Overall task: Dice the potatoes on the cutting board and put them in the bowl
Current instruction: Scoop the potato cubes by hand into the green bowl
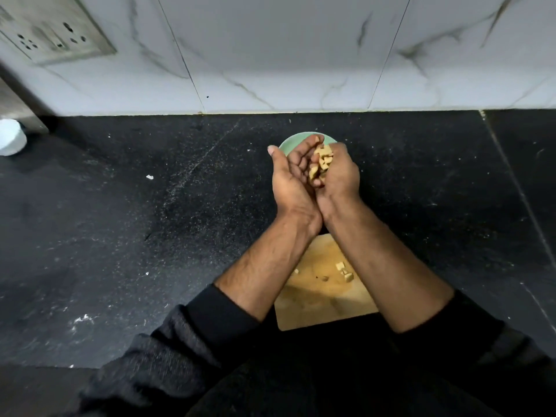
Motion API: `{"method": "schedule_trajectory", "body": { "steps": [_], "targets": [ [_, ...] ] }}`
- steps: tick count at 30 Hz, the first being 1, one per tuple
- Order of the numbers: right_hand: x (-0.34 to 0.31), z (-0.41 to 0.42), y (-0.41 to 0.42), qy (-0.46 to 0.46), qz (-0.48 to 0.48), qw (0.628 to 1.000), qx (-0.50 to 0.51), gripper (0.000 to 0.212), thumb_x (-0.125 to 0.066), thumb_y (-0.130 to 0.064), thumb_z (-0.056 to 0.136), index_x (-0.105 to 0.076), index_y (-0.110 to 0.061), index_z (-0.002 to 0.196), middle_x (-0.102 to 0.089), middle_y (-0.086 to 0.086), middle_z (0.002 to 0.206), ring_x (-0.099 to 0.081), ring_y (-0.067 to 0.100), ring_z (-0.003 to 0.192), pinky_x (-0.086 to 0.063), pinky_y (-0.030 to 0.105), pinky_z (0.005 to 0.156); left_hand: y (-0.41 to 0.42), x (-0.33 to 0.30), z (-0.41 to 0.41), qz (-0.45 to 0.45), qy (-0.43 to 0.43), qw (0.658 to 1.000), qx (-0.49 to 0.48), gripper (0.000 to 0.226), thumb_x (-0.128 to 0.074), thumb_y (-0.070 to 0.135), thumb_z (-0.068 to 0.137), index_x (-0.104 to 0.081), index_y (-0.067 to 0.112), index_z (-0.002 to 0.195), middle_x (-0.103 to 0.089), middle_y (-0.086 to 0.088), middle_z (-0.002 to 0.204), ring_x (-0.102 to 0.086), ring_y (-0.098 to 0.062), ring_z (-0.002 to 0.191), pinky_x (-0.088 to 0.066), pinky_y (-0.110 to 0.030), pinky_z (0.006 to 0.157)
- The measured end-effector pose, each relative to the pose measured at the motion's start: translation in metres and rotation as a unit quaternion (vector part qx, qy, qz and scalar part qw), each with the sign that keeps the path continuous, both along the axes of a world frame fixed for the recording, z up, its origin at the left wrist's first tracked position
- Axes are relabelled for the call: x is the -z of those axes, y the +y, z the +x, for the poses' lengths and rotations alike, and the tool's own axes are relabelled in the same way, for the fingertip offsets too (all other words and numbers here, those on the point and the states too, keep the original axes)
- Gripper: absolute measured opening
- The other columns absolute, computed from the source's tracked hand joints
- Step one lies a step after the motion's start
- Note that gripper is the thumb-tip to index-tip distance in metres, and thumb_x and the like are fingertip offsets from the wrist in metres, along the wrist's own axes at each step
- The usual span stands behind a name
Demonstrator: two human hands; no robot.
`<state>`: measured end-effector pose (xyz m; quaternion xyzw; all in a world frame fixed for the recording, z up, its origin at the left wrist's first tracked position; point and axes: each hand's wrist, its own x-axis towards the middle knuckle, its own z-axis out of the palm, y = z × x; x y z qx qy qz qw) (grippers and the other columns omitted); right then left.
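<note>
Both hands are cupped together, heels touching, making one scoop with a heap of diced potato [322,164] cradled between the palms. The left hand [290,179] lies palm up with its fingers curled inward and the thumb sticking out toward the far left; the right hand [341,176] is turned in against it, fingers bent round the other side of the heap. Neither hand is closed tight: the pale cubes show plainly in the gap between them, held by the curled fingers on both sides.

The scoop hangs right over the green bowl [290,143], which hides most of the bowl, so that only a curve of its rim shows past the fingertips on the wall side. Whether any dice already lie in the bowl, I cannot tell.

Nearer the person than the bowl sits the wooden cutting board [319,302], partly covered by the two forearms. A few leftover potato cubes [343,270] rest on it, toward the bowl end, close beside the right forearm, well short of the cupped hands.

Bowl and board both stand on a black speckled counter [150,221]. Far to the left of the bowl a white round object [10,141] stands at the counter's edge, and behind the bowl rises a marbled tile wall [285,55] with a switch plate [51,28] at its upper left.
</note>
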<state>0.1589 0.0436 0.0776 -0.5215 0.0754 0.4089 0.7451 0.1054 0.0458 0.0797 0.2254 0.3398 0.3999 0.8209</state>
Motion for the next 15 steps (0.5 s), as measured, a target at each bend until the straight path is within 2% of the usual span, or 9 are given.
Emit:
{"method": "schedule_trajectory", "body": {
  "steps": [3,5,7,9,11,13,15],
  "targets": [
    [-0.005,0.017,0.02,0.023,0.036,0.999,-0.01,0.03,-0.05,-0.025,0.091,-0.061,-0.016,0.065,-0.056,-0.001,0.056,-0.053,0.013,0.046,-0.036,0.021,0.04,0.022,-0.003,0.016,0.032,-0.003,0.999,0.002,0.082,-0.018,0.06,0.104,-0.065,-0.004,0.124,-0.068,-0.019,0.125,-0.064,-0.032,0.118,-0.048,-0.041,0.108],
    [-0.006,0.022,0.027,0.029,0.057,0.998,-0.023,0.028,-0.051,-0.023,0.09,-0.061,-0.015,0.065,-0.059,0.001,0.06,-0.058,0.016,0.053,-0.046,0.024,0.051,0.033,-0.002,0.024,0.037,0.009,0.999,0.003,0.082,-0.019,0.06,0.105,-0.066,-0.005,0.123,-0.069,-0.022,0.12,-0.066,-0.032,0.113,-0.047,-0.042,0.109],
    [-0.003,0.026,0.034,0.065,0.104,0.992,-0.029,0.021,-0.054,-0.018,0.087,-0.061,-0.014,0.068,-0.062,0.003,0.066,-0.063,0.019,0.065,-0.055,0.032,0.07,0.045,-0.002,0.032,0.04,0.035,0.999,0.002,0.079,-0.022,0.059,0.105,-0.067,-0.005,0.121,-0.07,-0.022,0.119,-0.067,-0.031,0.113,-0.05,-0.04,0.107],
    [0.004,0.033,0.04,0.08,0.125,0.988,-0.034,0.019,-0.052,-0.011,0.087,-0.062,-0.013,0.071,-0.062,0.003,0.068,-0.064,0.018,0.067,-0.057,0.031,0.071,0.052,-0.001,0.039,0.052,0.077,0.996,0.008,0.076,-0.024,0.057,0.106,-0.069,-0.003,0.119,-0.071,-0.02,0.116,-0.069,-0.027,0.112,-0.05,-0.04,0.107],
    [0.014,0.039,0.045,0.022,0.092,0.994,-0.052,0.019,-0.047,-0.004,0.09,-0.066,-0.007,0.087,-0.068,0.007,0.078,-0.069,0.019,0.075,-0.057,0.03,0.065,0.054,-0.001,0.043,0.083,0.128,0.988,0.018,0.072,-0.025,0.058,0.106,-0.07,0.003,0.118,-0.074,-0.014,0.112,-0.07,-0.023,0.109,-0.051,-0.04,0.105],
    [0.025,0.044,0.051,-0.094,0.005,0.994,-0.063,0.023,-0.049,0.003,0.09,-0.067,-0.007,0.101,-0.073,0.01,0.095,-0.073,0.022,0.088,-0.061,0.035,0.07,0.057,0.0,0.045,0.111,0.164,0.98,0.021,0.068,-0.025,0.058,0.106,-0.071,0.009,0.118,-0.075,-0.006,0.11,-0.071,-0.017,0.106,-0.053,-0.037,0.101],
    [0.033,0.048,0.053,-0.203,-0.07,0.974,-0.067,0.029,-0.055,0.007,0.086,-0.07,-0.013,0.1,-0.075,0.008,0.097,-0.074,0.023,0.091,-0.062,0.044,0.077,0.06,0.003,0.043,0.111,0.167,0.979,0.023,0.066,-0.025,0.056,0.106,-0.07,0.009,0.12,-0.074,-0.002,0.11,-0.071,-0.01,0.101,-0.054,-0.028,0.092]
  ]
}}
